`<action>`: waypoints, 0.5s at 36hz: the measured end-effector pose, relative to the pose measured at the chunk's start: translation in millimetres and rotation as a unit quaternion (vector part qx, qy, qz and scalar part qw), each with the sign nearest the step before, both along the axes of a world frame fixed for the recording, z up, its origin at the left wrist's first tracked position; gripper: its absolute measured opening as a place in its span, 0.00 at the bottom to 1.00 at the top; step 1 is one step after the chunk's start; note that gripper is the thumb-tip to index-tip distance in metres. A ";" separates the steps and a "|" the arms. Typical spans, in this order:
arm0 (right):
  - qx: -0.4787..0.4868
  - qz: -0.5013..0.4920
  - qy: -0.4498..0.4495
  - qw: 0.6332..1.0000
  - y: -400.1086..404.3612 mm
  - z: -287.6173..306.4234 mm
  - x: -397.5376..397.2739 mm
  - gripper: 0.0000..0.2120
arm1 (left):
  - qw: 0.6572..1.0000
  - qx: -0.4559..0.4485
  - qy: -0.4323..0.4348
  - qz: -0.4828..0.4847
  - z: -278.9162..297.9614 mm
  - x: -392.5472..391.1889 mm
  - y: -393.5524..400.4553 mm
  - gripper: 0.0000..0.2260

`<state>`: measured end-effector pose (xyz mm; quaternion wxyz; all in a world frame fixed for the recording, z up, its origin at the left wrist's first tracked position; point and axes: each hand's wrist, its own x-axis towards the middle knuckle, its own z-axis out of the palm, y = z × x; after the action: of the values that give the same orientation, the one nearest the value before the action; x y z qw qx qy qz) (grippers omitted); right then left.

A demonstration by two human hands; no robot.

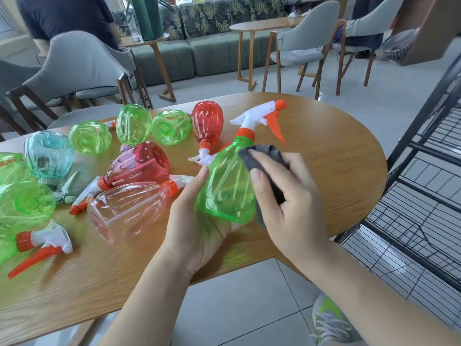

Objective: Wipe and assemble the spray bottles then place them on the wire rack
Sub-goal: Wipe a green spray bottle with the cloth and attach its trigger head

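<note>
Gripping green bottle [225,186] — table edge [361,216] near, rack [424,171] beside

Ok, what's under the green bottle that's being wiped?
The left hand cups the green bottle from below, above the wooden table. The palm under its base is partly hidden. The grey cloth presses its side.

Green bottles [10,171] cut off by left frame edge. Wire rack [424,171] cropped at right edge. Grey cloth [269,156] partly hidden under right hand [287,196].

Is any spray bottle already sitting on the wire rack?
No, the visible shelves of the wire rack are bare, and the green bottle is in the left hand.
</note>
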<state>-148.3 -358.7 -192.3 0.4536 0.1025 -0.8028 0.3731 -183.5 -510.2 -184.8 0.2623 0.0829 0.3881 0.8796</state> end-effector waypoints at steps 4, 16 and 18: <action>0.101 0.053 0.069 0.991 -7.7 -6.9 7.6 0.12 | 0.999 0.029 -0.024 -0.003 5.0 1.0 -1.5 0.24; 0.141 0.024 0.103 0.984 -3.4 -5.1 4.8 0.13 | 0.999 0.022 0.025 -0.038 2.3 -0.4 -3.0 0.23; 0.096 0.001 0.072 0.993 -0.4 -2.2 2.2 0.15 | 0.998 0.030 0.025 -0.042 2.3 -1.4 -2.7 0.23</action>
<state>-146.1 -359.0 -194.5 0.4976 0.1729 -0.8001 0.2868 -184.9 -513.0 -182.6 0.2864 0.1295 0.3640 0.8768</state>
